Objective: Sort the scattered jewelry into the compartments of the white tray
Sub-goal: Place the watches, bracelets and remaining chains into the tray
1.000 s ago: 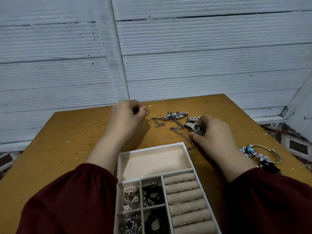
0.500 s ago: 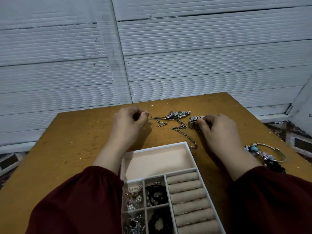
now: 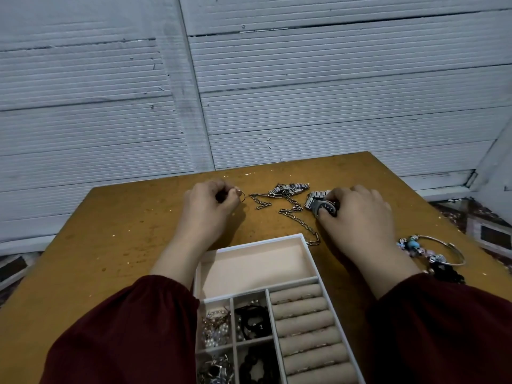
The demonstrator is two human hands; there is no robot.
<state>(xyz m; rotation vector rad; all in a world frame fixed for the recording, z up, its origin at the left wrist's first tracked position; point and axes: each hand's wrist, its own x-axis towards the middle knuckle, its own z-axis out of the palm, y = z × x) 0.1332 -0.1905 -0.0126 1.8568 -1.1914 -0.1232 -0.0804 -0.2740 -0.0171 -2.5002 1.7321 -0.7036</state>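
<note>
The person is wearing a dark red, long-sleeved top. Its 2 loose sleeves are filling the bottom corners of the frame: the left sleeve (image 3: pixel 124 328) at lower left, the right sleeve (image 3: pixel 443 328) at lower right. Each cuff is bunching in soft gathers, leaving the forearms, left hand (image 3: pixel 207 209) and right hand (image 3: pixel 363 217) uncovered.

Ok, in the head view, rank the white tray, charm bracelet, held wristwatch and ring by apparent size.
1. white tray, cropped at the bottom and nearest.
2. charm bracelet.
3. wristwatch, partly hidden under the right hand, so its place against the bracelet is unsure.
4. ring, pinched by the left hand.
</note>
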